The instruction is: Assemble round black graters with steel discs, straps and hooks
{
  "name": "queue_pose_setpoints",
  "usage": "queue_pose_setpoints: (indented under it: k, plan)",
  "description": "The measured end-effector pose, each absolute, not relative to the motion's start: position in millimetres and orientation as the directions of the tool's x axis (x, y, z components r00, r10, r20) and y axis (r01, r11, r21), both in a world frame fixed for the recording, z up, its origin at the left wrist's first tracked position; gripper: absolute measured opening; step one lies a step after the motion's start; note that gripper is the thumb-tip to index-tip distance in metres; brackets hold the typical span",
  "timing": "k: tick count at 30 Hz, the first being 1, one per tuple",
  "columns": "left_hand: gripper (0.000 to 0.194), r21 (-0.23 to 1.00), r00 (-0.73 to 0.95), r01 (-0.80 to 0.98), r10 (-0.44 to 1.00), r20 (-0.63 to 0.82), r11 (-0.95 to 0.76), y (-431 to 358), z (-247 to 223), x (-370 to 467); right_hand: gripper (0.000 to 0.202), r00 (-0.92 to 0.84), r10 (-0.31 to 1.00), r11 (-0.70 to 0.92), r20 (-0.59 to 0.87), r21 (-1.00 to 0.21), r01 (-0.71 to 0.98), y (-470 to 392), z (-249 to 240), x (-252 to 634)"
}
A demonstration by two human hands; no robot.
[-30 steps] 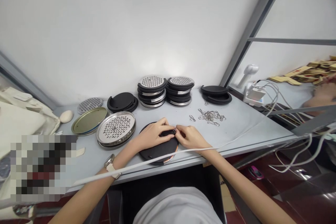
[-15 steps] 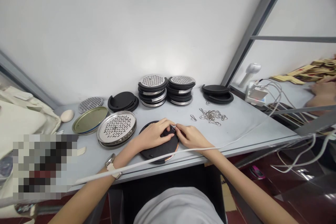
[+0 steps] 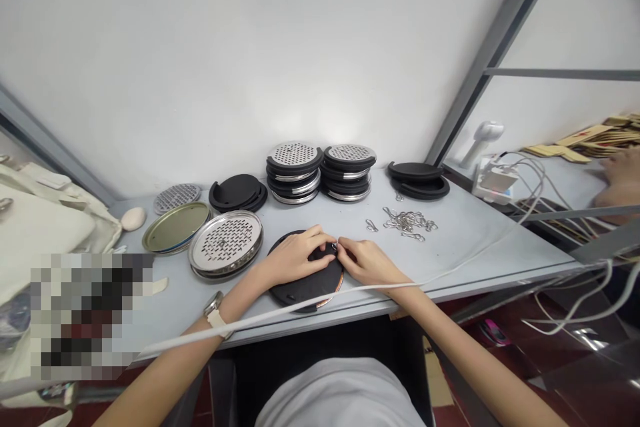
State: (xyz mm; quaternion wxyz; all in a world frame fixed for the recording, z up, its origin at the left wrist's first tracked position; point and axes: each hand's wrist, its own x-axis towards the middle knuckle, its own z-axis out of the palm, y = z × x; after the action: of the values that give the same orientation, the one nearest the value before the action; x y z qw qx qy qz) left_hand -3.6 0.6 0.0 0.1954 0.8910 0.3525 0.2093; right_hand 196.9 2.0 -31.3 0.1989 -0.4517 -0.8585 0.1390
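Note:
A black round cover point(image 3: 306, 283) with a coppery strip along its right edge lies flat at the table's front edge. Across its top, my left hand point(image 3: 299, 257) holds it down, thumb and forefinger curled toward a small metal snap hook point(image 3: 335, 246) at the rim. My right hand point(image 3: 367, 262) pinches that hook from the right; the fingertips partly hide it. Beyond my right hand lies a loose pile of metal snap hooks point(image 3: 407, 221), with one hook point(image 3: 371, 225) apart to its left.
Two stacks of black covers with perforated metal discs point(image 3: 296, 155) point(image 3: 350, 153) stand by the wall. More black covers point(image 3: 419, 180) are at right. Metal grater-like discs point(image 3: 226, 241) and a greenish lid point(image 3: 176, 227) lie left. A white cable point(image 3: 280, 307) crosses over both forearms.
The view has shifted slightly, so the table's contents appear a little farther right. Both hands keep their hold at the cover's rim, with only slight finger movement.

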Motion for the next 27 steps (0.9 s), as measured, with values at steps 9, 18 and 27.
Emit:
queue_pose_setpoints:
  k: [9, 18, 27]
  plan:
    - [0.031, 0.474, 0.684, 0.540, 0.691, 0.233, -0.695, 1.1, -0.2, -4.1, 0.024, -0.493, 0.838, 0.543, 0.234, -0.451, 0.708, 0.3, -30.0, 196.1]
    - [0.027, 0.528, 0.703, 0.499, 0.677, 0.218, -0.688, 2.6, 2.2, -5.1, 0.024, -0.493, 0.832, 0.551, 0.253, -0.469, 0.690, -0.4, -31.6, 196.6]
    - [0.029, 0.530, 0.711, 0.507, 0.678, 0.189, -0.680, 3.9, -0.6, -4.3, 0.025, -0.498, 0.835, 0.543, 0.234, -0.490, 0.682, -1.0, -30.2, 196.9]
